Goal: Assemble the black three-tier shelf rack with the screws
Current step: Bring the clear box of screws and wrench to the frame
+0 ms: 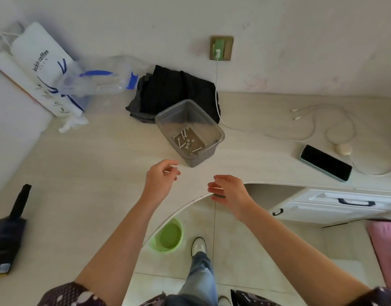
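At the desk's curved front edge: right hand (231, 193) curls its fingers round a small dark flat part, with a thin pale screw-like piece at the fingertips; too blurred to say more. Left hand (161, 178) just beside it over the desk (90, 173), pinching a thin screw (168, 171) between thumb and forefinger. Just beyond the left hand, the clear plastic tub (190, 131) holds loose screws and nuts (186, 141). Behind the tub, touching it, a folded black pile (176, 89); can't tell if that's rack parts. Phone (325, 162) well to the right, white cable (311, 122) behind it.
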Tool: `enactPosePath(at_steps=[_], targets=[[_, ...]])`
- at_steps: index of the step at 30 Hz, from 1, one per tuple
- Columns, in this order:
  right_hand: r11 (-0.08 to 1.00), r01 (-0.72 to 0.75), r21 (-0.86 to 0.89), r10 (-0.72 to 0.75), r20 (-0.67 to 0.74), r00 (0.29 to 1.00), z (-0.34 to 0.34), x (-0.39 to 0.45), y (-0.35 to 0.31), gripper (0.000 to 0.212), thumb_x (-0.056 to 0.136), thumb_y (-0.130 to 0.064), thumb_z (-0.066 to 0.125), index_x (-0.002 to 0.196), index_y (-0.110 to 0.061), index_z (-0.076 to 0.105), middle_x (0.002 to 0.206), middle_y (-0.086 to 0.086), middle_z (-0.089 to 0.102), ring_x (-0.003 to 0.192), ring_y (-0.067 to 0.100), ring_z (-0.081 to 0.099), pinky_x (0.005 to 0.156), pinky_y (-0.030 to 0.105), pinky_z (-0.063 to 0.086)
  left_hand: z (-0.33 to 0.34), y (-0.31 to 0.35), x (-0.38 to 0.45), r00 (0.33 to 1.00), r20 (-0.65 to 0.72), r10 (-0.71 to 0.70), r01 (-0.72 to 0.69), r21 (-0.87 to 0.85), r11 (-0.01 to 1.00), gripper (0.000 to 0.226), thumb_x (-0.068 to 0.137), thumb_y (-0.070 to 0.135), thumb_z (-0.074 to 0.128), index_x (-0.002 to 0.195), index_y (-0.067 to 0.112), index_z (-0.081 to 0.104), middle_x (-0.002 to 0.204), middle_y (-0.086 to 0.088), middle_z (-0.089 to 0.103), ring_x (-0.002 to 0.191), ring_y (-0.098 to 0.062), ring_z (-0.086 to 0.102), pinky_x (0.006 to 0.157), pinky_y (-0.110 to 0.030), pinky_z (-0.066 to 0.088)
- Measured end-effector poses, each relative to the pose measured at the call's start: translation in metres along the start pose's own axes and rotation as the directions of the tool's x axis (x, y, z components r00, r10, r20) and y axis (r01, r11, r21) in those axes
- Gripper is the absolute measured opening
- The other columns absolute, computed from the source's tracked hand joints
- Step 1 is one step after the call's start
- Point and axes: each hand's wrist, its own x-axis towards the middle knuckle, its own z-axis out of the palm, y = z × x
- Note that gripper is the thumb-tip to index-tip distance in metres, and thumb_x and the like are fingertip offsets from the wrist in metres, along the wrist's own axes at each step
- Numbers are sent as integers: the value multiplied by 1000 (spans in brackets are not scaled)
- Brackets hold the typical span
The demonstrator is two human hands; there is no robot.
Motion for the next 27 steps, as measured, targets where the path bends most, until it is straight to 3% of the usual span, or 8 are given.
enactPosePath(at_steps=[3, 5, 8, 11, 16, 21, 27], targets=[[966, -140, 218, 151, -33, 988, 11, 22, -24, 8, 99, -4, 50, 102, -2, 57, 92, 19, 66, 84, 32, 66, 88, 47, 54, -18, 17, 47, 999, 9, 34, -35, 36, 999, 21, 94, 3, 57, 101, 18, 69, 86, -9, 73, 77, -24, 68, 78, -37, 55], [940, -190, 284, 210, -40, 977, 18, 34, -37, 7, 99, -3, 50, 101, 0, 55, 91, 21, 64, 81, 34, 66, 82, 47, 56, -28, 26, 77, 998, 26, 56, -58, 62, 996, 21, 95, 6, 58, 106, 19, 70, 89, -4, 73, 82, -21, 68, 79, -38, 57], [924, -219, 315, 242, -34, 970, 25, 50, -49, 9, 99, -6, 53, 104, 1, 54, 91, 22, 63, 80, 35, 67, 74, 47, 59, -38, 34, 121, 994, 33, 100, -102, 96, 990, 22, 96, 9, 59, 115, 15, 69, 100, -2, 72, 91, -18, 67, 86, -34, 55], [910, -254, 328, 281, -38, 959, 31, 62, -57, 13, 99, -10, 54, 106, 0, 51, 95, 22, 61, 83, 34, 66, 75, 50, 57, -38, 39, 157, 987, 21, 157, -158, 157, 975, 22, 97, 10, 59, 117, 13, 69, 106, -2, 70, 94, -14, 63, 80, -17, 45], [906, -277, 320, 297, -13, 955, 37, 77, -70, 17, 101, -13, 51, 111, 0, 52, 106, 23, 61, 92, 35, 66, 83, 51, 57, -31, 43, 199, 971, 15, 239, -233, 289, 928, 28, 97, 8, 60, 124, 9, 65, 123, -9, 61, 109, -22, 59, 86, -23, 43], [916, -279, 288, 290, 5, 957, 42, 89, -78, 20, 103, -15, 48, 106, 0, 60, 100, 22, 67, 96, 35, 68, 84, 51, 56, -24, 37, 229, 987, 83, 135, -156, 360, 920, 44, 99, 15, 60, 142, 12, 51, 141, -9, 53, 130, -26, 49, 93, -27, 38], [894, -332, 302, 349, -4, 937, 43, 96, -80, 18, 101, -19, 52, 101, -3, 59, 102, 21, 63, 96, 37, 67, 73, 48, 59, -14, 28, 243, 983, 177, 47, -107, 343, 933, 45, 100, 19, 58, 144, 16, 47, 136, -8, 59, 118, -24, 57, 87, -27, 42]])
